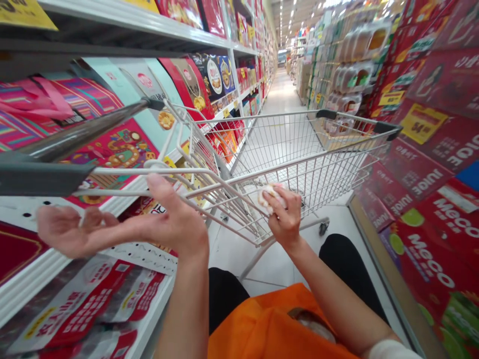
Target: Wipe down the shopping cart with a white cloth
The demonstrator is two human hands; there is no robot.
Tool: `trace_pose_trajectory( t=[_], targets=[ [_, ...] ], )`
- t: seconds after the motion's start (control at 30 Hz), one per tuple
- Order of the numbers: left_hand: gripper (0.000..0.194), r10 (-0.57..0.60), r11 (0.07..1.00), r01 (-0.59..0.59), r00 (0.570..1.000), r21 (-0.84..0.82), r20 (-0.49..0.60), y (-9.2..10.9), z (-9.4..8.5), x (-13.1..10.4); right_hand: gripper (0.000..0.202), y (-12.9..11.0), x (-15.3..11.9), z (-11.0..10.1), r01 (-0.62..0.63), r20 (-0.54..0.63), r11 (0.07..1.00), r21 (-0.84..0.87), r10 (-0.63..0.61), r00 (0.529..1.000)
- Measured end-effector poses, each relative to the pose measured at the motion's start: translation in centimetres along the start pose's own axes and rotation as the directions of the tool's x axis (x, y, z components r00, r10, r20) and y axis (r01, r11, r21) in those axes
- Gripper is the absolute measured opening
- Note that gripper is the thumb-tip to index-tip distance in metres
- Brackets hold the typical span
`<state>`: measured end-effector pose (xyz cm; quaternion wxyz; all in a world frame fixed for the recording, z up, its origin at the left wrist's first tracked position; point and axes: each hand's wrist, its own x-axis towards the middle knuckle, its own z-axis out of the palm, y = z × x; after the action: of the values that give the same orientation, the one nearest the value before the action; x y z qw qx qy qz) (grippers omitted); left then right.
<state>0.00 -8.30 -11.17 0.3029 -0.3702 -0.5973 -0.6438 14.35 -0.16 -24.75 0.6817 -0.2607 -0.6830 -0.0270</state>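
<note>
A metal wire shopping cart stands across the middle, with dark grey plastic on its handle and corners. My left hand is open just below the cart's upper side rail, palm turned up and fingers spread to the left; the thumb tip is at the rail. My right hand is closed on a crumpled white cloth with yellowish and pink patches, against the wires of the cart's near side. Floor tiles show through the basket's wires.
Shelves of gift boxes and bags run along the left. Stacked red drink cartons rise close on the right. Bottle packs stand behind them. A tiled aisle stretches ahead. My knees show below the cart.
</note>
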Motion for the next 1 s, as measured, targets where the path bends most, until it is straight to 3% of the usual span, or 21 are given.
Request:
trace_pose_trajectory(
  t=[0.07, 0.1, 0.2, 0.3, 0.4, 0.5, 0.6, 0.73, 1.0],
  targets=[
    [0.068, 0.256, 0.966, -0.258, 0.950, 0.014, -0.177, 0.4, 0.8, -1.4, 0.052, 0.0, 0.1, -0.3, -0.030, -0.033, 0.998, -0.052, 0.029, 0.999],
    [0.054, 0.368, 0.929, -0.370, 0.915, 0.020, -0.165, 0.8, 1.3, -2.1, 0.049, -0.2, 0.2, -0.4, -0.012, -0.027, 0.998, -0.065, 0.010, 1.000],
    [0.026, 0.485, 0.872, -0.486, 0.845, -0.055, 0.225, 2.5, 3.1, -3.6, 0.039, -0.1, 0.8, -0.3, 0.152, 0.084, 0.986, -0.063, -0.147, 0.986],
    [0.050, 0.478, 0.827, -0.562, 0.706, 0.005, 0.523, 3.1, 4.6, -4.1, 0.035, 1.8, 1.1, -0.4, 0.201, 0.128, 0.977, -0.074, -0.191, 0.973],
    [0.078, 0.470, 0.730, -0.674, 0.614, 0.111, 0.634, 2.3, 5.1, -4.2, 0.040, 4.1, 1.6, -1.0, 0.062, 0.003, 0.991, -0.117, -0.062, 0.998],
    [0.088, 0.504, 0.686, -0.711, 0.619, 0.157, 0.602, 1.3, 5.4, -4.4, 0.045, 3.9, 2.2, -1.2, 0.021, -0.079, 0.996, -0.091, -0.028, 0.996],
    [0.090, 0.549, 0.673, -0.723, 0.631, 0.158, 0.548, 1.0, 5.5, -4.4, 0.040, 2.0, 2.5, -0.3, 0.120, -0.046, 0.992, -0.027, -0.121, 0.992],
    [0.089, 0.596, 0.638, -0.755, 0.607, 0.148, 0.525, 0.9, 5.4, -4.2, 0.032, 1.3, 2.3, 0.6, 0.218, 0.004, 0.974, -0.062, -0.219, 0.976],
    [0.092, 0.658, 0.609, -0.779, 0.600, 0.148, 0.456, 0.3, 5.0, -3.9, 0.050, 2.0, 2.7, -0.8, 0.126, 0.033, 0.991, -0.042, -0.125, 0.992]
  ],
)
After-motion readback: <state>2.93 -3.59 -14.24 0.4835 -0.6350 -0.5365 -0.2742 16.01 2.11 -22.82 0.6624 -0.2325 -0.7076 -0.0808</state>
